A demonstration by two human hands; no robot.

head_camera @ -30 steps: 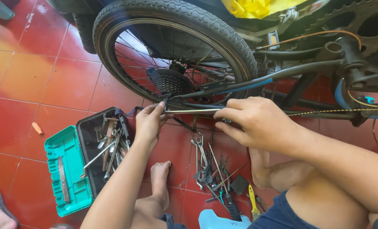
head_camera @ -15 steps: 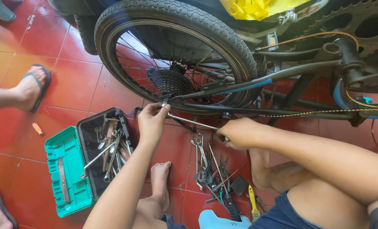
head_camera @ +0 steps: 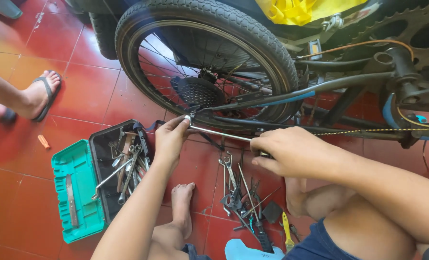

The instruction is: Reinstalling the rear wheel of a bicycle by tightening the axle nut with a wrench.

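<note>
Left hand (head_camera: 171,137) pinched shut on the tip of a thin silver metal rod (head_camera: 219,133), just below the black rear bicycle wheel (head_camera: 209,58) and its dark sprocket cluster (head_camera: 197,92). Right hand (head_camera: 291,151) closed over the rod's other end, perhaps a tool handle, hidden. Below, loose wrenches (head_camera: 236,185) on red floor tiles (head_camera: 22,192); beside, open green plastic toolbox (head_camera: 77,192).
</note>
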